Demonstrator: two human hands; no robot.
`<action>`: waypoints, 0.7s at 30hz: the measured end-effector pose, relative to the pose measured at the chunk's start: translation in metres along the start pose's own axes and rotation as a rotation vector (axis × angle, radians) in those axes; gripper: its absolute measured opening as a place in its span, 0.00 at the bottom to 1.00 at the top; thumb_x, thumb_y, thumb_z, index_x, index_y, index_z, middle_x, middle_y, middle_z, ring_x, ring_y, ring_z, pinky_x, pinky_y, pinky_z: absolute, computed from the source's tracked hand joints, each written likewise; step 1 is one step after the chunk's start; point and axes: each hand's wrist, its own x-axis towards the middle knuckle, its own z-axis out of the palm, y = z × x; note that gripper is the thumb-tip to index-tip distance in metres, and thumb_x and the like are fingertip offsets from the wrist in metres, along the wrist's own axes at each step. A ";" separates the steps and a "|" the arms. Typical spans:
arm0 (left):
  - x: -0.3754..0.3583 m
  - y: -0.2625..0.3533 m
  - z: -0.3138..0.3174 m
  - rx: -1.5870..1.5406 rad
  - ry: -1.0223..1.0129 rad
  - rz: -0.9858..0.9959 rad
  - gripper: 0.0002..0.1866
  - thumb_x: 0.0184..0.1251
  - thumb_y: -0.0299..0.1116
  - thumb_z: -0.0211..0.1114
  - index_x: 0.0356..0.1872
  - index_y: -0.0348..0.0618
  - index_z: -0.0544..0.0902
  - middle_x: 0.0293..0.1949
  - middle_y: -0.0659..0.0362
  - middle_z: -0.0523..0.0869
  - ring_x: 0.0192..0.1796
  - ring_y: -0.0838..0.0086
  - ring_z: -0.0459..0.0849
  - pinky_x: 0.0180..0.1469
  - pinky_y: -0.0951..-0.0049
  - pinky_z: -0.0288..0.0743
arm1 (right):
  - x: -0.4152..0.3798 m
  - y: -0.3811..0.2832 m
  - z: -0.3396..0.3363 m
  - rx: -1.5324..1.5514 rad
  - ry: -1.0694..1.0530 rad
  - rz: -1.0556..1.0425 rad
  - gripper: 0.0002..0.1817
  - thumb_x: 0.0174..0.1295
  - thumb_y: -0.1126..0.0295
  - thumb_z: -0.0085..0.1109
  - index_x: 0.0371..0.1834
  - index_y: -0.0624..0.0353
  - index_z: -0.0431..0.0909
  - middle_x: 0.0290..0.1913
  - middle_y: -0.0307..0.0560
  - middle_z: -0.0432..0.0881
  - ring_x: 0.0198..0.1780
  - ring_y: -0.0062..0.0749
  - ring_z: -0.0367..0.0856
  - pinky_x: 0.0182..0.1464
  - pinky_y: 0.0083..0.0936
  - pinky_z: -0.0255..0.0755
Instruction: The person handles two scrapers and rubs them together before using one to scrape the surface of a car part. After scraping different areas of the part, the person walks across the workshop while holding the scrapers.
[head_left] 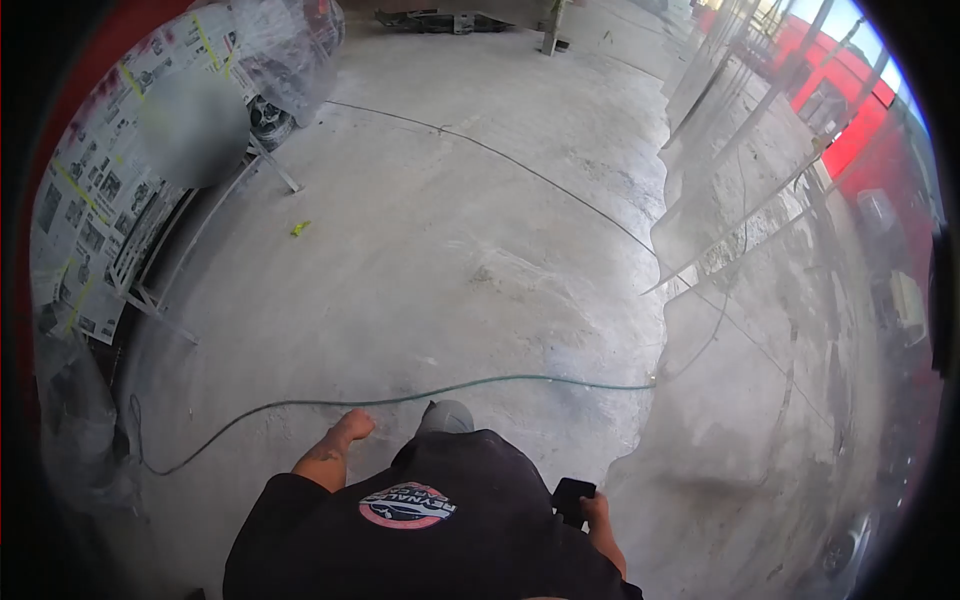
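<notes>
My left hand [358, 424] hangs out in front of my dark shirt, above the concrete floor, with its fingers curled and largely turned from view. The green hose [420, 395] runs across the floor just beyond it. At the lower right, my right hand [596, 508] holds a black phone [573, 500], with its fingers around the phone's right edge. The phone's screen looks dark.
A vehicle part covered in taped newspaper [95, 200] and clear plastic stands at the left beside a metal stand [275, 165]. Clear plastic strips [740, 110] hang at the right. A thin cable [500, 155] crosses the floor, near a yellow-green scrap [299, 229].
</notes>
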 end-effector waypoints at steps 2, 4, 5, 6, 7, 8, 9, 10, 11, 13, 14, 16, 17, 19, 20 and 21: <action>-0.008 -0.050 0.034 -0.261 0.018 -0.075 0.18 0.63 0.43 0.56 0.43 0.39 0.83 0.40 0.51 0.87 0.38 0.58 0.86 0.42 0.59 0.78 | 0.114 -0.089 -0.080 0.085 0.104 -0.225 0.16 0.53 0.69 0.62 0.44 0.66 0.80 0.39 0.59 0.85 0.43 0.49 0.84 0.46 0.38 0.75; -0.030 -0.050 0.027 -0.528 -0.110 -0.341 0.16 0.64 0.42 0.55 0.39 0.41 0.84 0.37 0.54 0.88 0.33 0.65 0.86 0.35 0.61 0.77 | 0.173 -0.224 -0.162 0.218 0.163 -0.428 0.14 0.60 0.74 0.57 0.49 0.68 0.77 0.41 0.49 0.84 0.42 0.30 0.82 0.47 0.28 0.73; -0.028 -0.046 0.019 -0.680 -0.186 -0.541 0.16 0.64 0.43 0.56 0.38 0.42 0.84 0.34 0.57 0.88 0.30 0.68 0.85 0.30 0.62 0.76 | 0.195 -0.285 -0.193 0.341 0.158 -0.503 0.14 0.62 0.74 0.55 0.51 0.67 0.75 0.43 0.47 0.83 0.43 0.29 0.81 0.48 0.26 0.72; -0.022 -0.046 0.017 -0.721 -0.201 -0.582 0.16 0.64 0.44 0.56 0.39 0.42 0.83 0.32 0.58 0.88 0.30 0.69 0.84 0.29 0.63 0.75 | 0.210 -0.343 -0.217 0.432 0.133 -0.534 0.13 0.64 0.75 0.53 0.51 0.66 0.75 0.44 0.46 0.83 0.43 0.28 0.80 0.48 0.25 0.72; -0.012 -0.043 0.010 -0.756 -0.219 -0.623 0.16 0.64 0.45 0.57 0.41 0.43 0.83 0.30 0.59 0.88 0.30 0.70 0.84 0.29 0.64 0.74 | 0.232 -0.388 -0.232 0.468 0.142 -0.609 0.12 0.66 0.75 0.52 0.50 0.67 0.75 0.43 0.46 0.83 0.42 0.27 0.80 0.49 0.24 0.72; 0.002 -0.035 -0.004 -0.762 -0.232 -0.636 0.16 0.64 0.45 0.57 0.41 0.43 0.83 0.30 0.59 0.88 0.30 0.70 0.84 0.29 0.64 0.74 | 0.244 -0.433 -0.242 0.464 0.157 -0.656 0.12 0.66 0.76 0.51 0.51 0.67 0.75 0.43 0.46 0.83 0.42 0.27 0.80 0.49 0.24 0.71; 0.019 -0.019 -0.021 -0.818 -0.227 -0.637 0.17 0.64 0.45 0.58 0.42 0.43 0.82 0.31 0.59 0.88 0.30 0.70 0.83 0.28 0.64 0.74 | 0.259 -0.457 -0.238 0.473 0.155 -0.646 0.12 0.66 0.75 0.51 0.51 0.67 0.75 0.43 0.46 0.83 0.42 0.27 0.80 0.49 0.24 0.71; 0.051 0.001 -0.052 -0.881 -0.201 -0.623 0.17 0.64 0.45 0.58 0.43 0.43 0.81 0.31 0.60 0.88 0.30 0.70 0.83 0.28 0.64 0.74 | 0.278 -0.491 -0.235 0.493 0.163 -0.656 0.12 0.66 0.74 0.52 0.50 0.67 0.75 0.43 0.47 0.83 0.42 0.28 0.80 0.49 0.25 0.71; 0.085 0.020 -0.089 -0.879 -0.187 -0.557 0.18 0.63 0.46 0.58 0.44 0.42 0.81 0.32 0.59 0.88 0.30 0.70 0.82 0.28 0.64 0.73 | 0.290 -0.516 -0.223 0.427 0.170 -0.617 0.12 0.65 0.74 0.53 0.50 0.67 0.75 0.43 0.47 0.83 0.42 0.28 0.80 0.49 0.25 0.71; 0.152 0.055 -0.168 -0.859 -0.144 -0.366 0.20 0.62 0.47 0.59 0.44 0.40 0.81 0.34 0.57 0.88 0.32 0.66 0.83 0.33 0.63 0.75 | 0.321 -0.521 -0.192 0.254 0.142 -0.563 0.14 0.61 0.73 0.57 0.48 0.67 0.77 0.42 0.51 0.84 0.42 0.34 0.82 0.48 0.29 0.72; 0.194 0.068 -0.204 -0.775 0.041 -0.115 0.21 0.62 0.45 0.60 0.47 0.38 0.81 0.35 0.53 0.88 0.36 0.62 0.85 0.42 0.64 0.77 | 0.342 -0.512 -0.179 0.160 0.113 -0.566 0.14 0.58 0.72 0.60 0.47 0.67 0.78 0.40 0.55 0.85 0.42 0.40 0.84 0.47 0.32 0.73; 0.208 0.130 -0.335 -0.744 0.370 0.014 0.23 0.64 0.41 0.60 0.56 0.37 0.77 0.41 0.50 0.86 0.44 0.66 0.85 0.50 0.69 0.76 | 0.329 -0.511 -0.151 0.028 0.029 -0.425 0.15 0.54 0.70 0.63 0.43 0.66 0.80 0.37 0.56 0.85 0.40 0.42 0.85 0.44 0.35 0.75; 0.214 0.154 -0.397 -0.784 0.400 0.074 0.22 0.65 0.40 0.60 0.56 0.38 0.77 0.42 0.50 0.86 0.45 0.67 0.85 0.51 0.69 0.75 | 0.322 -0.508 -0.136 -0.003 0.001 -0.310 0.15 0.53 0.70 0.64 0.42 0.66 0.80 0.36 0.54 0.85 0.38 0.41 0.85 0.43 0.34 0.75; 0.222 0.188 -0.504 -0.818 0.445 0.137 0.22 0.65 0.40 0.60 0.57 0.38 0.76 0.43 0.50 0.86 0.46 0.67 0.84 0.51 0.69 0.75 | 0.294 -0.524 -0.120 0.027 -0.061 -0.065 0.16 0.49 0.70 0.69 0.40 0.68 0.81 0.35 0.51 0.86 0.35 0.39 0.85 0.41 0.32 0.76; 0.232 0.199 -0.547 -0.853 0.456 0.218 0.22 0.66 0.40 0.60 0.57 0.39 0.76 0.44 0.50 0.86 0.47 0.68 0.84 0.51 0.69 0.75 | 0.287 -0.528 -0.114 0.011 -0.045 -0.019 0.16 0.48 0.68 0.71 0.36 0.67 0.82 0.34 0.51 0.86 0.35 0.39 0.86 0.41 0.33 0.77; 0.250 0.208 -0.582 -0.889 0.466 0.301 0.23 0.66 0.40 0.60 0.58 0.39 0.75 0.45 0.50 0.85 0.47 0.68 0.84 0.52 0.70 0.75 | 0.339 -0.449 -0.071 -0.014 -0.037 0.014 0.15 0.47 0.67 0.72 0.33 0.66 0.83 0.33 0.52 0.86 0.36 0.41 0.86 0.42 0.33 0.77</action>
